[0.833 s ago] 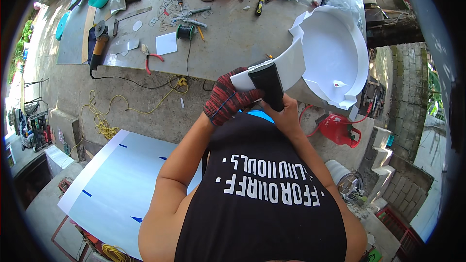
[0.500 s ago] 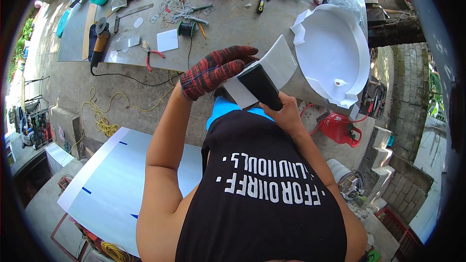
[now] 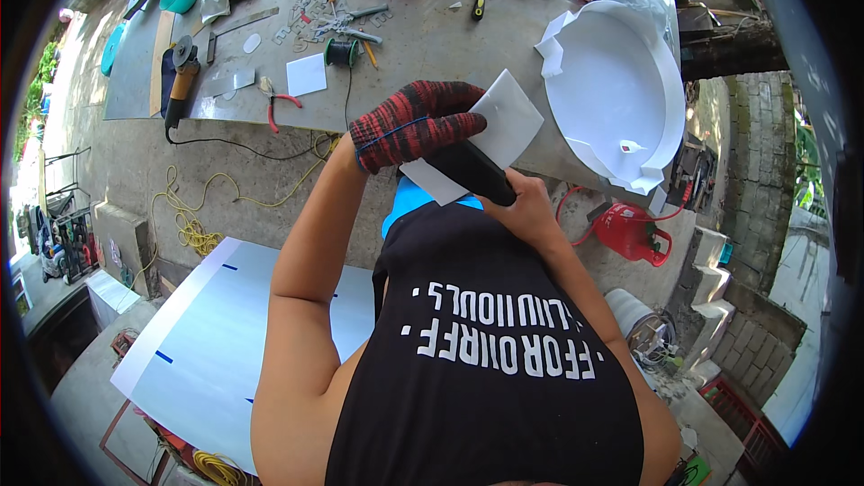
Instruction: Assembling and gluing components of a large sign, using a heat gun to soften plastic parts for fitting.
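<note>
My left hand (image 3: 416, 130), in a red and black knit glove, is closed on a bent white sheet (image 3: 511, 117). The sheet's lower part shows below the glove, and its middle is covered. My bare right hand (image 3: 531, 209) grips one end of a black, flat, oblong object (image 3: 475, 175), whose exact kind I cannot make out. That object's far end lies against the sheet, beneath the gloved fingers. Both hands are in front of my body, close to the near edge of the metal-topped table (image 3: 432, 63).
A white oval tray-like form (image 3: 612, 90) stands at the table's right. Pliers (image 3: 274, 106), an angle grinder (image 3: 183, 81), a wire spool (image 3: 341, 52) and small metal letters lie leftward. A red gas cylinder (image 3: 625, 232) stands right; a yellow cord (image 3: 193, 229) trails on the floor.
The black object has tilted flatter, its far end now under the gloved fingers. My left hand has shifted slightly right, and its thumb now overlaps the white sheet. The view has moved slightly.
</note>
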`<action>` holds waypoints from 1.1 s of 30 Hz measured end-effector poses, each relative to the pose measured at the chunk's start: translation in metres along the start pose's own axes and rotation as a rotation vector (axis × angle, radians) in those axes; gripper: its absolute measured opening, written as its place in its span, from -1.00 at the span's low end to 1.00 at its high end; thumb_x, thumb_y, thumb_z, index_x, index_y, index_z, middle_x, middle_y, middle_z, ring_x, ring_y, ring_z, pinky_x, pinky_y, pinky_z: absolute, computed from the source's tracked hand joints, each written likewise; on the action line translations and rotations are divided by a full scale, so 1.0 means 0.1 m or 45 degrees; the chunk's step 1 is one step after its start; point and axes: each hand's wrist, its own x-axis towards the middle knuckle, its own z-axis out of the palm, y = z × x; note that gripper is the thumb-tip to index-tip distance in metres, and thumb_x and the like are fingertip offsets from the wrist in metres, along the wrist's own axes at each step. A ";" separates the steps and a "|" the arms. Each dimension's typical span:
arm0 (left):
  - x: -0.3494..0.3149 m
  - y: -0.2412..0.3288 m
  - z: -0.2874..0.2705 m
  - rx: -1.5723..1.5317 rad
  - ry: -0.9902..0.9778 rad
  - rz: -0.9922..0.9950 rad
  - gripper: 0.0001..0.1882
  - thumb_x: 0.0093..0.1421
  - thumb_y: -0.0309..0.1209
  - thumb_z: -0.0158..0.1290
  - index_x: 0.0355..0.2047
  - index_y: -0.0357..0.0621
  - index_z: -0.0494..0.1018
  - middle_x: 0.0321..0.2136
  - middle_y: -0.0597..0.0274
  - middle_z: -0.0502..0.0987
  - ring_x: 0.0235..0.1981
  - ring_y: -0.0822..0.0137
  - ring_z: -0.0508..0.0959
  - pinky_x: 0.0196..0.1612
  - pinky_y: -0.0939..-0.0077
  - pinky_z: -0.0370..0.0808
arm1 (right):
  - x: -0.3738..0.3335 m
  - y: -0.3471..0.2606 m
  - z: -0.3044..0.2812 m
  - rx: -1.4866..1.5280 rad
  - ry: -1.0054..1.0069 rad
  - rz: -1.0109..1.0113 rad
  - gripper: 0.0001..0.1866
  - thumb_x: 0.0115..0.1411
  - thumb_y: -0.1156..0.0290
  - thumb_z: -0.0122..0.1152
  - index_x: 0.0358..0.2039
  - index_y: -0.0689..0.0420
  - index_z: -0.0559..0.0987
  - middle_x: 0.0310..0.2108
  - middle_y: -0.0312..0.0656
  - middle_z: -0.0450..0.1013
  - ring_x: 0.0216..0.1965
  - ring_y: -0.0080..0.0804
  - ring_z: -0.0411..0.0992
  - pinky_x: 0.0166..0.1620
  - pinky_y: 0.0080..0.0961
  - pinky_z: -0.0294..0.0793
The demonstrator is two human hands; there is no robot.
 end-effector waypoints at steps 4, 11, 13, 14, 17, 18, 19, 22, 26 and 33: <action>0.18 -0.01 0.00 0.090 0.069 0.020 -0.48 0.32 -0.25 0.18 0.20 -0.27 0.45 -0.02 0.05 0.63 -0.02 0.34 0.59 0.08 0.43 0.52 | 0.02 0.01 0.01 -0.155 -0.011 -0.074 -0.64 -0.01 0.30 0.51 -0.27 0.21 0.60 -0.49 -0.01 0.56 -0.44 -0.12 0.57 -0.30 -0.31 0.52; 0.29 0.08 0.02 0.187 0.043 0.128 -0.65 0.37 -0.29 0.10 0.10 -0.13 0.54 -0.20 0.23 0.64 -0.18 0.49 0.55 -0.03 0.48 0.52 | 0.04 -0.03 0.00 -0.224 0.036 -0.148 -0.68 -0.04 0.29 0.49 -0.31 0.13 0.59 -0.47 -0.05 0.57 -0.39 -0.03 0.59 -0.28 -0.23 0.54; 0.30 0.09 0.05 0.211 0.063 0.128 -0.66 0.36 -0.27 0.11 0.05 -0.15 0.57 -0.23 0.21 0.65 -0.20 0.49 0.56 -0.05 0.47 0.53 | 0.04 0.00 -0.02 -0.209 0.009 -0.133 -0.61 -0.02 0.26 0.51 -0.25 0.18 0.59 -0.44 0.02 0.57 -0.35 0.03 0.58 -0.26 -0.23 0.53; 0.31 0.07 0.07 0.245 0.166 0.098 -0.66 0.34 -0.25 0.13 0.01 -0.19 0.59 -0.26 0.17 0.65 -0.21 0.46 0.57 -0.05 0.46 0.53 | 0.04 0.00 -0.02 -0.194 -0.020 -0.120 -0.55 0.00 0.23 0.53 -0.18 0.24 0.60 -0.42 0.09 0.56 -0.32 0.09 0.57 -0.24 -0.23 0.52; 0.35 0.08 0.09 0.344 0.274 0.070 -0.63 0.32 -0.20 0.15 -0.06 -0.26 0.60 -0.29 0.08 0.66 -0.23 0.40 0.59 -0.06 0.41 0.53 | 0.04 0.00 -0.03 -0.180 -0.013 -0.096 -0.55 -0.01 0.24 0.53 -0.18 0.23 0.60 -0.41 0.09 0.56 -0.32 0.08 0.57 -0.24 -0.23 0.52; 0.36 0.10 0.09 0.409 0.276 0.072 -0.61 0.31 -0.18 0.15 -0.09 -0.30 0.60 -0.30 0.05 0.66 -0.24 0.36 0.60 -0.06 0.39 0.53 | 0.04 0.01 -0.02 -0.178 -0.013 -0.096 -0.55 -0.01 0.24 0.53 -0.18 0.23 0.60 -0.41 0.09 0.56 -0.32 0.08 0.57 -0.24 -0.23 0.52; 0.35 0.12 0.11 0.410 0.275 0.071 -0.61 0.31 -0.18 0.15 -0.09 -0.30 0.60 -0.30 0.05 0.66 -0.24 0.36 0.60 -0.06 0.39 0.53 | 0.04 0.01 -0.02 -0.171 0.000 -0.107 -0.57 -0.01 0.25 0.53 -0.19 0.22 0.60 -0.42 0.08 0.56 -0.33 0.08 0.57 -0.25 -0.23 0.52; 0.34 0.15 0.15 0.432 0.365 0.035 -0.60 0.31 -0.17 0.15 -0.10 -0.32 0.60 -0.31 0.02 0.66 -0.26 0.32 0.60 -0.08 0.37 0.53 | 0.05 0.01 -0.03 -0.184 0.010 -0.115 -0.59 -0.02 0.27 0.52 -0.22 0.21 0.60 -0.44 0.06 0.55 -0.35 0.08 0.57 -0.27 -0.23 0.51; 0.38 0.07 0.12 0.456 0.385 0.062 -0.62 0.29 -0.16 0.17 -0.13 -0.27 0.60 -0.31 0.04 0.66 -0.28 0.30 0.59 -0.09 0.36 0.52 | 0.06 -0.06 -0.06 -0.247 0.042 -0.133 -0.70 -0.03 0.29 0.46 -0.32 0.11 0.59 -0.49 -0.07 0.57 -0.40 -0.04 0.59 -0.28 -0.23 0.54; 0.43 0.23 0.23 1.272 0.357 0.334 -0.63 0.16 -0.10 0.29 -0.15 -0.05 0.63 -0.26 0.05 0.67 -0.20 0.08 0.64 -0.08 0.25 0.54 | 0.09 -0.05 -0.08 -0.274 0.045 -0.161 -0.73 0.00 0.30 0.43 -0.32 0.11 0.58 -0.49 -0.08 0.57 -0.40 -0.04 0.59 -0.28 -0.21 0.54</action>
